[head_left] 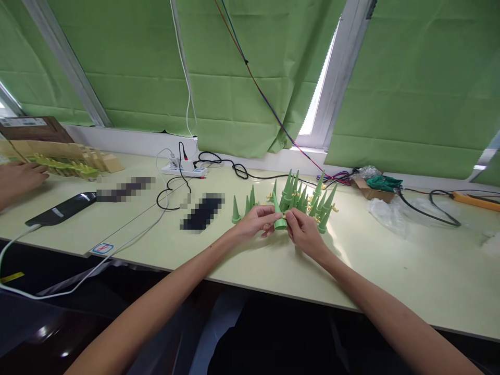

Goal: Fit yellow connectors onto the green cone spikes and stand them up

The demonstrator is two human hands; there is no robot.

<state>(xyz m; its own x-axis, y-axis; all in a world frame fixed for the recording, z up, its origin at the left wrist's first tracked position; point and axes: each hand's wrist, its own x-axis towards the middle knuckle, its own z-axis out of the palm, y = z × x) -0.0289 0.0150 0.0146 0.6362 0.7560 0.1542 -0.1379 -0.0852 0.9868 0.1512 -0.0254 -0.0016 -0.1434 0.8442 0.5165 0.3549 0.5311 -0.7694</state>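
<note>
My left hand (255,221) is closed around a light green plastic cone (279,223), its tip pointing up and its wide base toward me. Against the cone's right side, my right hand (305,233) pinches a small yellow piece (285,215), mostly hidden by the fingers. Just behind both hands stand several more green cones (288,188) in a cluster, some with yellow pieces sticking out of their sides. One green cone (235,212) stands upright at the left end of this group.
A power strip (183,170) with black and white cables lies by the wall. Left of me are a dark flat device (62,208), cardboard boxes (111,162) and another person's hand (23,177). On the right are a small carton (373,191), clear plastic bags (390,216) and an orange tool (476,201).
</note>
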